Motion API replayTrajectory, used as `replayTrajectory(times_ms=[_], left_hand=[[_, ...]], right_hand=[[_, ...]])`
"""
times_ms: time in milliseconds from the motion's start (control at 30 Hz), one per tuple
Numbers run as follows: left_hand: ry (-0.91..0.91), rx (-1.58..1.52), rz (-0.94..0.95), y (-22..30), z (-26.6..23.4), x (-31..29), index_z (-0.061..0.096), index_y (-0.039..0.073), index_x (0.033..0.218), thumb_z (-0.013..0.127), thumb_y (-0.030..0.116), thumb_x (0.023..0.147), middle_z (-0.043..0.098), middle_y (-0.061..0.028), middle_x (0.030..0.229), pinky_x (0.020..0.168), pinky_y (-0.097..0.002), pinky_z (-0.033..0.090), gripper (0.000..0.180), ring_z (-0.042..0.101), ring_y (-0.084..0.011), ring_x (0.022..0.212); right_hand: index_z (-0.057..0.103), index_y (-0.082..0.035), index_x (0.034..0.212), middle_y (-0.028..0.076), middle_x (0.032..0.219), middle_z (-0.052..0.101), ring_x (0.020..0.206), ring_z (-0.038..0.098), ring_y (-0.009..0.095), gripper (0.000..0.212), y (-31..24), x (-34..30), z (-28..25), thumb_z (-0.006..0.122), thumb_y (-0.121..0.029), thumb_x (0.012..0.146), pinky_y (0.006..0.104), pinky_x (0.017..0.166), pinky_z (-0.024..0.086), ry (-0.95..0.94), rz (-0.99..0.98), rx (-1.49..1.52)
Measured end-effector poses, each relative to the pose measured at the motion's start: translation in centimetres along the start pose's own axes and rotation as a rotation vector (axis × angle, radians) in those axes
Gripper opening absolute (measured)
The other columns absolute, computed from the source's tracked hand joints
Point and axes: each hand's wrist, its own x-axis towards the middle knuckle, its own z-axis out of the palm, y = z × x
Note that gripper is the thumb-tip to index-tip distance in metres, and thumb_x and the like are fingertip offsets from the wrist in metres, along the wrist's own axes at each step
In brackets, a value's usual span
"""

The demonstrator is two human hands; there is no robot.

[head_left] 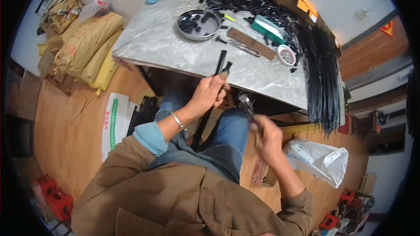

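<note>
My left hand is closed round a long thin black strip and a shorter black piece with a wider tip. Both stick up above my thumb, near the table's front edge; a dark length also shows below the hand, between my knees. To the right, over my right thigh, my right hand grips a hand tool with a shiny metal head. Its head is apart from the strips, and I cannot tell whether it is pliers or a hammer. My fingers hide most of its handle.
On the marble-patterned table stand a metal bowl of small black parts, a brown bar, a green box and a round tin. Black pieces heap behind; long black strips overhang the right edge. Sacks lie left.
</note>
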Motion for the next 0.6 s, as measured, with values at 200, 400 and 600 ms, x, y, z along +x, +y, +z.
replayTrajectory(times_ms=[200,400,600], left_hand=[[0.02,0.119,-0.004,-0.8,0.3,1.6,0.053,0.001,0.088,0.044,0.059,0.094,0.049,-0.0025,0.058,0.044,-0.0222,0.036,0.059,0.045,-0.009,0.044],[-0.01,0.097,-0.054,-0.6,-0.2,2.0,0.054,0.001,0.089,0.042,0.06,0.094,0.051,-0.0033,0.056,0.045,-0.0215,0.037,0.061,0.046,-0.0086,0.046],[-0.011,0.118,-0.114,-0.2,-0.5,2.2,0.054,0.001,0.091,0.041,0.062,0.093,0.051,-0.003,0.057,0.046,-0.0215,0.038,0.063,0.046,-0.0085,0.049]], right_hand=[[0.063,-0.008,0.102,0.018,0.09,0.066,0.085,0.061,0.039,0.019,12.8,10.9,-3.1,0.059,-0.019,0.087,0.0449,0.07,0.047,0.144,0.409,-0.456],[0.067,-0.009,0.1,0.019,0.092,0.067,0.091,0.062,0.04,0.026,17.7,18.1,-3.6,0.063,-0.029,0.083,0.0475,0.079,0.048,-0.024,0.592,-0.5],[0.069,-0.009,0.096,0.018,0.09,0.068,0.089,0.063,0.038,0.026,19.0,19.5,-2.9,0.064,-0.031,0.084,0.046,0.076,0.048,-0.063,0.601,-0.539]])
